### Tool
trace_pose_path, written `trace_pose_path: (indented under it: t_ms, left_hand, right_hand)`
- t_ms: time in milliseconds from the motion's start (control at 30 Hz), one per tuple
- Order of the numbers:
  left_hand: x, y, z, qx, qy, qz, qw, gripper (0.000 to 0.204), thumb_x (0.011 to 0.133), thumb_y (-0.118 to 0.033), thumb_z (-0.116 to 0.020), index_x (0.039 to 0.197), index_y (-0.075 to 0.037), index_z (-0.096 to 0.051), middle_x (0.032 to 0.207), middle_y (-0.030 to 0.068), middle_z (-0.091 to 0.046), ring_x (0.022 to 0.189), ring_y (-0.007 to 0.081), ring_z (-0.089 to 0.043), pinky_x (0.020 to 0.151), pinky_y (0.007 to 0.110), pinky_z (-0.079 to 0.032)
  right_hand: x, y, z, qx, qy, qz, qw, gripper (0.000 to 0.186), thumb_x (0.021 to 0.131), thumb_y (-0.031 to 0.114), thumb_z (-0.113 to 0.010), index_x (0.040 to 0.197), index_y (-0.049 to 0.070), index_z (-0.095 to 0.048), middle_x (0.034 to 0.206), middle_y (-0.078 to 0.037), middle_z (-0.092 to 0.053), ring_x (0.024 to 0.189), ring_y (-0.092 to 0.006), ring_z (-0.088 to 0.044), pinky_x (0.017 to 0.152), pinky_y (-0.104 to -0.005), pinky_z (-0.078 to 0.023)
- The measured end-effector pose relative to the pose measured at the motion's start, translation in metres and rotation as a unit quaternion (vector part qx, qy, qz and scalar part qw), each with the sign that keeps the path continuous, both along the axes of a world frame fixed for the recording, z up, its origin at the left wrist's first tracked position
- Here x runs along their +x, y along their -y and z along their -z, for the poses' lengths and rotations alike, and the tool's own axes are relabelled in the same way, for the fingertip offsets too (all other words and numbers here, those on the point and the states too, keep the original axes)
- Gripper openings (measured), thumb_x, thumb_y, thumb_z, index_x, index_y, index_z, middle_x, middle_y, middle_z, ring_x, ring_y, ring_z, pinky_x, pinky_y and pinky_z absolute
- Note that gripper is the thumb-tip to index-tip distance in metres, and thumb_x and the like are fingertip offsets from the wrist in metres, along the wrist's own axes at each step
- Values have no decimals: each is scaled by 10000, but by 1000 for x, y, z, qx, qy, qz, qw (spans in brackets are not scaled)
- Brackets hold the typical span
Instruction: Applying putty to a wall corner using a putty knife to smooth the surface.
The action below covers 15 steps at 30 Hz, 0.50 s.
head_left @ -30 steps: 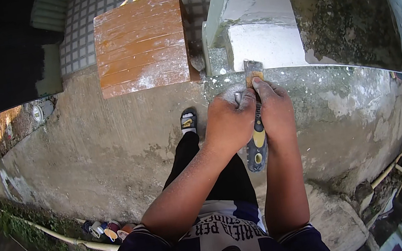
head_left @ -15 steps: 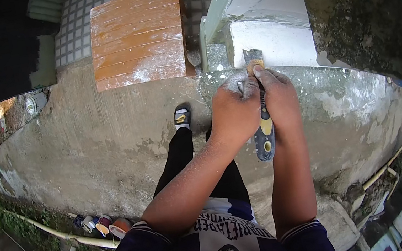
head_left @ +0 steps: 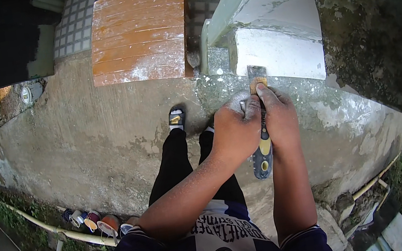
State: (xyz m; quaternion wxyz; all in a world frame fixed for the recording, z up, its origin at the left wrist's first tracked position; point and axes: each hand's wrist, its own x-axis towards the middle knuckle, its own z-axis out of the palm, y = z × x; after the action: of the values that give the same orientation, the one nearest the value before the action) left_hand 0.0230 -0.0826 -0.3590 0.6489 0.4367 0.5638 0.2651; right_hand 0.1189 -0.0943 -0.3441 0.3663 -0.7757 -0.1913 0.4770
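Note:
A putty knife with a black and yellow handle is gripped in front of me, its flat metal blade pointing away from my body. My left hand, dusted with white powder, closes against its left side; a small grey thing shows at those fingers, too unclear to name. Around the right side of the knife, my right hand is closed, thumb pressed near the base of the blade. Beyond the blade tip is a white-coated low wall face; whether they touch I cannot tell.
A wooden box-like piece with white dust stands ahead to the left. Peeling, stained wall rises at right. White specks dot the concrete floor. Several shoes and a pale pipe lie at lower left, and a white bucket farther off.
Both hands and the putty knife have come slightly down toward my body, still gripping. The view has shifted a little, and more of my right foot shows.

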Motion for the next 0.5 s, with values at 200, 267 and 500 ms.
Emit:
trace_pose_path:
  t_ms: [200, 267, 500]
  left_hand:
    - [5, -4, -4, -11, -27, 9, 1000, 193, 919, -149, -559, 934, 31, -629, 748, 138, -650, 673, 169, -594, 646, 328, -463]
    - [2, 5, -3, 7, -26, 3, 1000, 194, 917, -153, -563, 941, 26, -633, 759, 142, -653, 687, 175, -602, 656, 328, -465]
    - [10, -4, 0, 19, -41, -10, 999, 195, 925, -157, -554, 980, 15, -627, 770, 130, -657, 712, 169, -612, 666, 326, -469]
  right_hand:
    - [8, -4, 1, -40, -15, 12, 999, 375, 933, 287, -535, 1066, -46, -643, 910, -129, -672, 789, -146, -590, 737, -283, -457]
    - [3, 2, -1, -40, -5, -1, 999, 395, 933, 324, -535, 1072, -29, -647, 930, -120, -675, 822, -147, -601, 768, -285, -457]
    - [9, -17, -3, -119, -18, 15, 993, 440, 917, 394, -550, 1147, 31, -646, 988, -133, -675, 869, -152, -613, 791, -284, -459]
